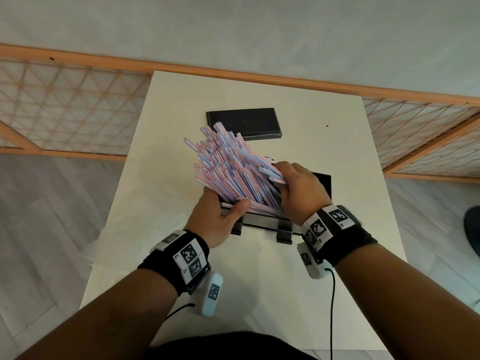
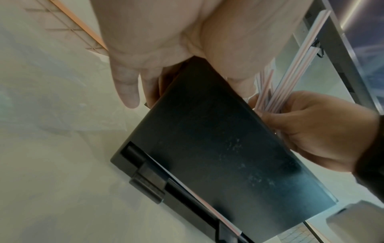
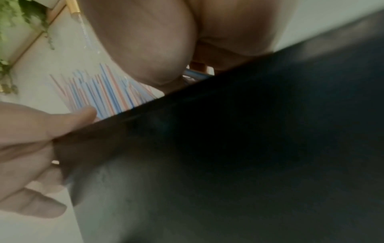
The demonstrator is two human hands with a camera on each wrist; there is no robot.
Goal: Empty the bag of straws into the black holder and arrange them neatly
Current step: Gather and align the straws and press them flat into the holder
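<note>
Cream tabletop (image 1: 311,294), frame centre. Left hand (image 1: 215,219) grips the black holder's (image 1: 262,220) left end, thumb pressing the straws (image 1: 228,165). Straws fan up-left out of the holder. Right hand (image 1: 301,190) clasps the bundle's right side. Black lid (image 1: 244,123) lies above.

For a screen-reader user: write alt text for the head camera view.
Two hands work a fanned bundle of striped straws into a black holder on a white table: the left hand grips the holder's near-left corner, the right hand grips the straws. A black lid lies behind.
</note>
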